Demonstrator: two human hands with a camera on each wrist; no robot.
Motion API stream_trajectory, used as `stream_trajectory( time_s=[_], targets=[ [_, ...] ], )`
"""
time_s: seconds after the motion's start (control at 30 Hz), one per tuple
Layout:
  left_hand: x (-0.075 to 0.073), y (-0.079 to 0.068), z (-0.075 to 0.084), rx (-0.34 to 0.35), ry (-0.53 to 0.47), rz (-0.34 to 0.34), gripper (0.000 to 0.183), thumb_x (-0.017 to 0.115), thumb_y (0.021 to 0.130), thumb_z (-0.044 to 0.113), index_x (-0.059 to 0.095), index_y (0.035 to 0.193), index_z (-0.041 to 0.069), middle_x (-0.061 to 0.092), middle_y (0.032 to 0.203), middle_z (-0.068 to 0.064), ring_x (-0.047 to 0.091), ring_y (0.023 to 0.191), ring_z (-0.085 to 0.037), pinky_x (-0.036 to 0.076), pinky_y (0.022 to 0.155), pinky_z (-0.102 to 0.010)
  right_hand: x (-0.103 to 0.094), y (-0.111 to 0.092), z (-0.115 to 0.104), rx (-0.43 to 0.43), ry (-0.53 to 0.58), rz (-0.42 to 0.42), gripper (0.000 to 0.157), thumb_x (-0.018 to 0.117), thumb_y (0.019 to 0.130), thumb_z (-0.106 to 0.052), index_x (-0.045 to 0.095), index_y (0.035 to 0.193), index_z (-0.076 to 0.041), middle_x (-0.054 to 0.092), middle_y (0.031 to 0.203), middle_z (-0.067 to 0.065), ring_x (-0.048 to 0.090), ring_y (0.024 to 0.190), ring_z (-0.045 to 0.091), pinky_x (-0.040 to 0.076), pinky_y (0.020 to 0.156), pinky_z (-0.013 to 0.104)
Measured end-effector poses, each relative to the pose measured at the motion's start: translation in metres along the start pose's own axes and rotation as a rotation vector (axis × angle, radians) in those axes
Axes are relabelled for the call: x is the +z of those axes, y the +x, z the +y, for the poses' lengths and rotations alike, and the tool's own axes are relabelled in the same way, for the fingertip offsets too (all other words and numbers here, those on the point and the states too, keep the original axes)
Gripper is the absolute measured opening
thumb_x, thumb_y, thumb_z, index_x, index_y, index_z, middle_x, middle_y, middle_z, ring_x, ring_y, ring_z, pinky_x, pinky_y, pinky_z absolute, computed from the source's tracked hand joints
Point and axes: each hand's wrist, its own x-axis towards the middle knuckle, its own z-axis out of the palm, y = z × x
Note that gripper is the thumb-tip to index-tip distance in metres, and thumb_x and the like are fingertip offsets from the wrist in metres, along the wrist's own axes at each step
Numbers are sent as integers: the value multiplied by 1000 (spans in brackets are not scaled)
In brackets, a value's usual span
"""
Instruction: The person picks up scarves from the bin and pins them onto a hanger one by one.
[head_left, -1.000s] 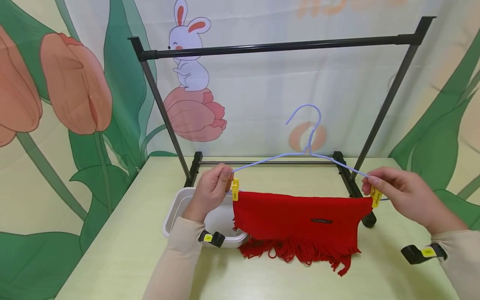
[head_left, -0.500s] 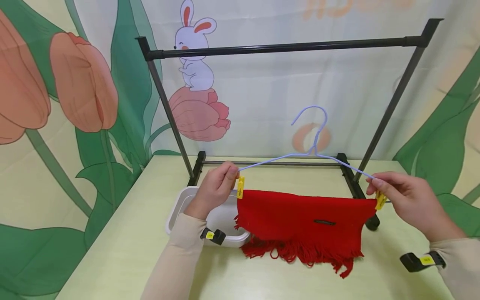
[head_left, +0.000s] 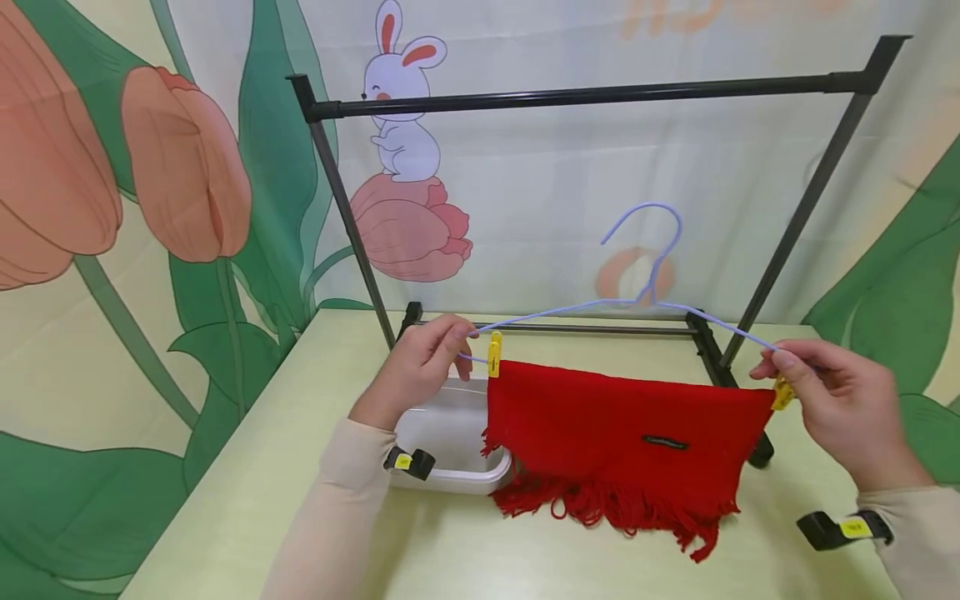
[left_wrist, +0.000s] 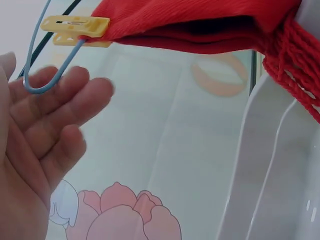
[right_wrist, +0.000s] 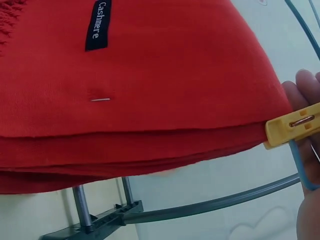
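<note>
A folded red scarf point(head_left: 622, 433) with a fringe hangs from a light-blue wire clothes hanger point(head_left: 630, 301). Yellow clothespins fix its upper corners: the left clothespin point(head_left: 494, 354) and the right clothespin point(head_left: 782, 393). My left hand point(head_left: 420, 362) pinches the hanger's left end between thumb and fingers; the left wrist view shows the bent wire point(left_wrist: 36, 90) across those fingers. At the other end, my right hand point(head_left: 843, 404) holds the wire beside the right clothespin. The hanger's hook points up, unattached. A dark label point(right_wrist: 98, 24) reading "Cashmere" is on the scarf.
Behind the hanger stands a black garment rack with a top bar point(head_left: 600, 97) well above the hook. A white plastic basin point(head_left: 450, 479) sits on the pale table point(head_left: 247, 483), partly behind the left arm and scarf. A printed curtain point(head_left: 525, 192) hangs behind.
Both hands, the hanger and the scarf have shifted slightly right in the head view, and the left side has risen a little. Fingers of the left hand have loosened, showing the wire end.
</note>
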Motion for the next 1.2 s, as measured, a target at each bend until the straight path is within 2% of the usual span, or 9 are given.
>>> stream_trajectory(
  time_s=[0.17, 0.33, 0.43, 0.57, 0.63, 0.73, 0.8, 0.97, 1.2],
  targets=[
    [-9, 1, -10, -177, -3, 41, 31, 49, 116, 29, 66, 130, 6, 77, 99, -9, 75, 93, -22, 63, 78, -37, -6, 4, -4, -20, 7, 41, 15, 62, 103, 10, 71, 114, 14, 78, 91, -21, 74, 88, -3, 54, 71, 10],
    [-24, 1, -25, -338, 32, 167, 31, 53, 115, 29, 64, 135, 8, 77, 115, -13, 74, 110, -29, 64, 95, -47, -14, 7, -7, 1, -33, 74, 14, 63, 105, 5, 72, 115, 10, 76, 92, -25, 74, 88, -7, 53, 71, 8],
    [-36, 3, -35, -377, 57, 279, 30, 55, 114, 25, 64, 136, 6, 76, 121, -16, 73, 116, -33, 61, 102, -50, -17, 8, -10, 11, -48, 86, 13, 63, 105, 4, 72, 114, 8, 75, 91, -26, 73, 88, -8, 54, 71, 8],
    [-53, 10, -48, -409, 114, 465, 31, 57, 113, 23, 64, 135, 3, 72, 125, -19, 69, 120, -35, 57, 105, -52, -21, 9, -16, 22, -59, 95, 13, 62, 106, 2, 72, 114, 3, 75, 92, -26, 73, 87, -8, 54, 71, 7],
    [-61, 14, -55, -429, 110, 551, 32, 58, 112, 21, 62, 135, 0, 68, 128, -21, 67, 122, -37, 55, 106, -53, -22, 9, -18, 25, -67, 97, 13, 62, 107, 1, 73, 114, 0, 75, 92, -27, 73, 87, -9, 53, 72, 7],
    [-71, 23, -65, -464, 83, 629, 37, 60, 111, 20, 58, 140, -3, 62, 135, -24, 64, 129, -38, 53, 113, -49, -25, 9, -21, 27, -80, 101, 13, 62, 107, -1, 73, 114, -2, 74, 92, -28, 72, 86, -10, 53, 73, 6],
    [-75, 29, -73, -473, 50, 642, 43, 61, 110, 19, 55, 146, -3, 60, 142, -24, 62, 134, -38, 51, 117, -47, -27, 9, -22, 24, -90, 107, 13, 62, 107, -1, 73, 113, -2, 74, 93, -29, 72, 86, -11, 53, 73, 6],
    [-81, 40, -91, -452, -2, 597, 48, 62, 111, 19, 54, 154, 1, 61, 150, -22, 61, 142, -36, 48, 121, -45, -33, 10, -25, 18, -90, 114, 13, 62, 107, 0, 73, 113, 0, 74, 93, -27, 73, 85, -10, 54, 73, 6],
    [-80, 44, -105, -444, -27, 568, 39, 59, 112, 18, 61, 148, 2, 71, 138, -20, 69, 129, -33, 52, 116, -46, -40, 9, -26, 39, -88, 125, 13, 62, 107, 0, 73, 114, -1, 75, 93, -26, 73, 84, -9, 54, 72, 6]
  ],
)
